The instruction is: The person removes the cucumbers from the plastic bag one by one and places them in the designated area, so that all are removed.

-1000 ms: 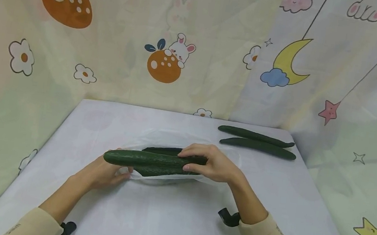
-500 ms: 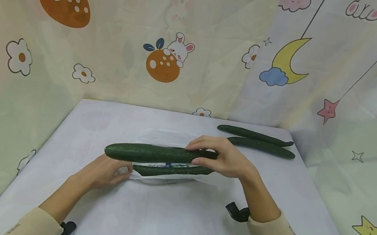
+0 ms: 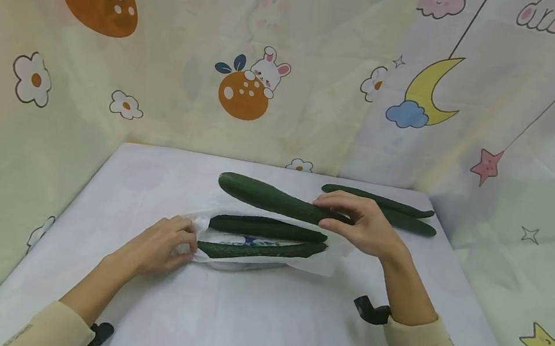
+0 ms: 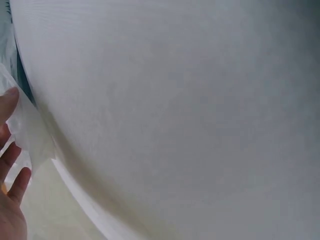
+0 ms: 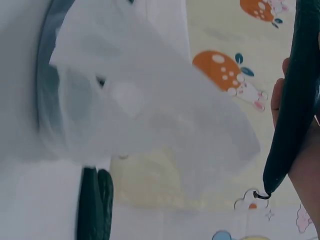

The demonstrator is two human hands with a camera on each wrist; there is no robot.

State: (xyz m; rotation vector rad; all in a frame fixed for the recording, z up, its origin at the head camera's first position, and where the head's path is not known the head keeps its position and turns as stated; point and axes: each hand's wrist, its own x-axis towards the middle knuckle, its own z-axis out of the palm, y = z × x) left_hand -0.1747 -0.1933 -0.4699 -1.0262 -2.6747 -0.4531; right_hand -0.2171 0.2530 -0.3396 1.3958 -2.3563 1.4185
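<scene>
My right hand grips a long dark green cucumber near its right end, raised above and behind a white plastic bag. The cucumber slants, its free end pointing left and away. In the right wrist view, this cucumber lies across the fingers, its thin stem end downward. Two more cucumbers show in the bag's opening, a rear one and a front one. At the bag's left end, my left hand holds the edge; the left wrist view has thumb and fingers on the thin plastic.
Two loose cucumbers, a far one and a nearer one, lie side by side at the back right of the white table. Patterned cloth hangs behind the table and along both sides.
My right hand has lifted the cucumber from the bag's opening, up and to the right, uncovering the two cucumbers below. The left hand has stayed at the bag's left end.
</scene>
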